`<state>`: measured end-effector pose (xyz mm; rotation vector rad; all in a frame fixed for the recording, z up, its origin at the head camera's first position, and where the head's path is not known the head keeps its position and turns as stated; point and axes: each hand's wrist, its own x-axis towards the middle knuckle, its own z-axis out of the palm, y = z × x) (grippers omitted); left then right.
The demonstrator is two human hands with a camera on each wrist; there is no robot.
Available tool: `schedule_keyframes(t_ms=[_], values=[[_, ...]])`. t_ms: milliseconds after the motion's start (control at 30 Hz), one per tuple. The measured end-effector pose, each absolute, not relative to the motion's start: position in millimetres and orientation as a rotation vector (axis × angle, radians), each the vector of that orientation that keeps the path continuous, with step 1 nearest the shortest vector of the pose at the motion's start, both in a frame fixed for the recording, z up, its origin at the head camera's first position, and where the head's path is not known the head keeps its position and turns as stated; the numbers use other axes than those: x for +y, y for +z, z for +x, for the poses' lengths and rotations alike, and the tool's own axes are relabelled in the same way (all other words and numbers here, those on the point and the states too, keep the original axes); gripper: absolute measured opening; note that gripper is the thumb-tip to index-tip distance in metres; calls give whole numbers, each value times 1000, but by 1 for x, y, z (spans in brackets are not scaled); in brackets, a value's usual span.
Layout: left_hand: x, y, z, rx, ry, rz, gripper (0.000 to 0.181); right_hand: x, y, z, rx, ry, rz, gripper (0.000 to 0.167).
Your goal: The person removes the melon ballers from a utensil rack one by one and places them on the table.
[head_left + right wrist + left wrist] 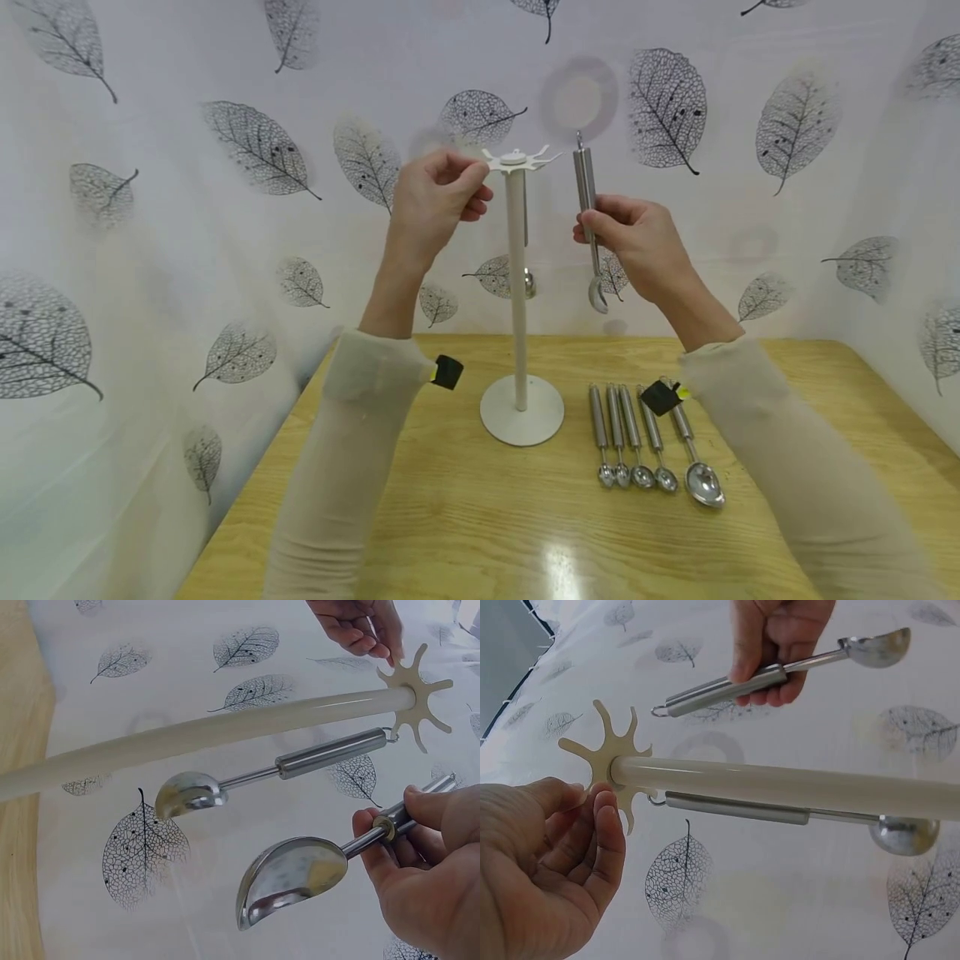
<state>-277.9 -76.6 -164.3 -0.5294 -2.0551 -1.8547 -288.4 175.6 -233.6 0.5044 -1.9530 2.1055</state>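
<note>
A white utensil rack (517, 308) stands upright on a round base, with a ring of curved hooks (609, 750) at its top. My left hand (438, 196) pinches one of those hooks between thumb and fingertips. To the right of the post, my right hand (637, 237) grips a metal scoop (583, 179) by its handle, loop end up and bowl (292, 877) down. This scoop is apart from the rack. Another metal scoop (739, 808) hangs by its wire loop from a hook, partly hidden behind the post in the head view.
Several metal scoops (642, 477) lie side by side on the wooden table (450, 517), right of the rack base, bowls toward me. The right wrist's black camera (662, 397) covers part of their handles. A leaf-patterned curtain (247, 217) hangs behind the table.
</note>
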Motion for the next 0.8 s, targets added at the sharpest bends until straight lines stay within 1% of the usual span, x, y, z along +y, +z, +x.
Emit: schedule_keyframes(t_ms=[167, 300, 400, 567, 800], values=[[-77, -166, -278, -2058, -1832, -540, 13, 189, -242, -277, -1929, 2147, 470, 37], [-78, -165, -277, -2069, -1842, -514, 13, 199, -251, -268, -1963, 2140, 433, 43], [-78, -165, -277, -2074, -1851, -506, 12, 207, -257, -262, -1996, 2109, 400, 45], [-77, -165, -278, -2072, -1850, -512, 13, 221, -266, -252, -2023, 2061, 349, 40], [-76, -166, -277, -2073, -1824, -530, 12, 246, -284, -238, -2034, 2061, 285, 40]])
